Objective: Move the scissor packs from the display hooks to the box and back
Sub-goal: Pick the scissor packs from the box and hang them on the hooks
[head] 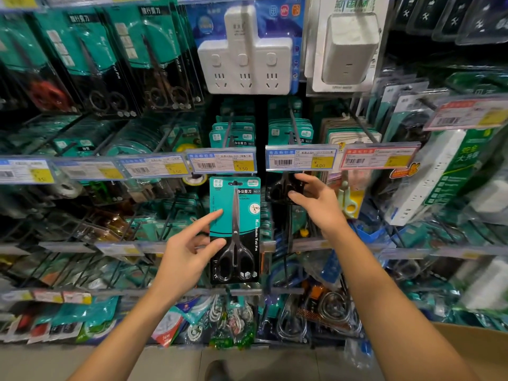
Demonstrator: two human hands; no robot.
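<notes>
A teal and black scissor pack (235, 229) hangs just below the price tag of the middle display hook (227, 130). My left hand (189, 251) pinches its left edge between thumb and fingers. My right hand (313, 199) grips the bottom of another scissor pack (283, 188), which hangs from the neighbouring hook (294, 119) and is mostly hidden behind its price tag. More scissor packs (233, 133) sit further back on both hooks. A corner of the cardboard box (472, 350) shows at the bottom right.
Rows of hooks carry other goods: scissors at top left (99, 64), white power sockets (244, 53) above, a power strip (439, 174) at right, cables and rings below. Price tag strips (222, 162) jut out toward me. The floor (165, 364) lies below.
</notes>
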